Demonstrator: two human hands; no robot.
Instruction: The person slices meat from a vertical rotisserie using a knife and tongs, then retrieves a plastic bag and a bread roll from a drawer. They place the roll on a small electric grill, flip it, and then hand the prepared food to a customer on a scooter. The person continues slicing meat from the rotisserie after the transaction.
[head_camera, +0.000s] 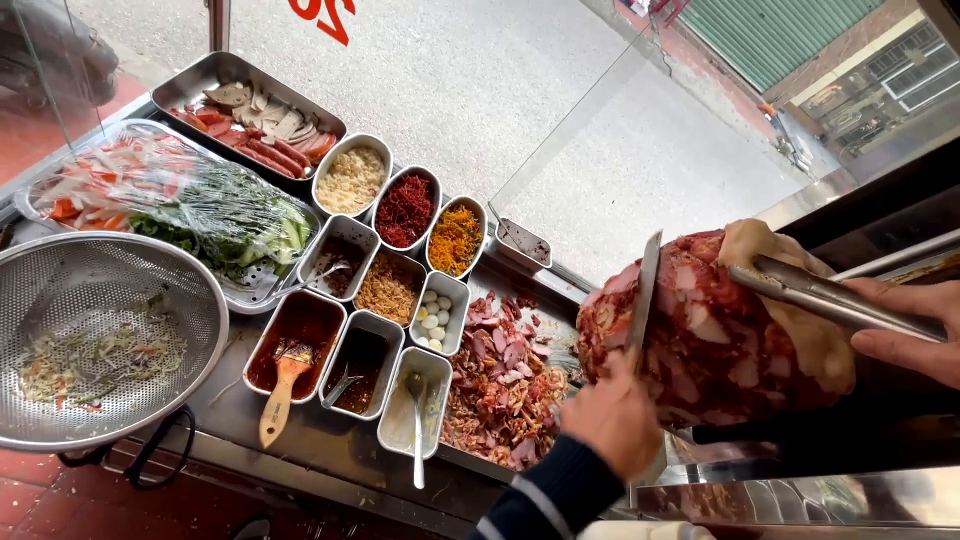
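Partly hidden knife (643, 300) handle, left hand (612, 418).

- Soft, even daylight comes in from the street side at the top; nothing is dim.
- Shadows are faint and short under the steel tubs (362, 358).
- Pale glare sits on the glass pane (640, 150) and along the metal counter (800, 495).
- The plastic film over the vegetable tray (170, 195) throws back white streaks.
- The colander (100, 340) gleams on its rim.
- Straight lines bend toward the edges, a wide-lens look.
- The near sleeve (545, 495) is slightly soft.
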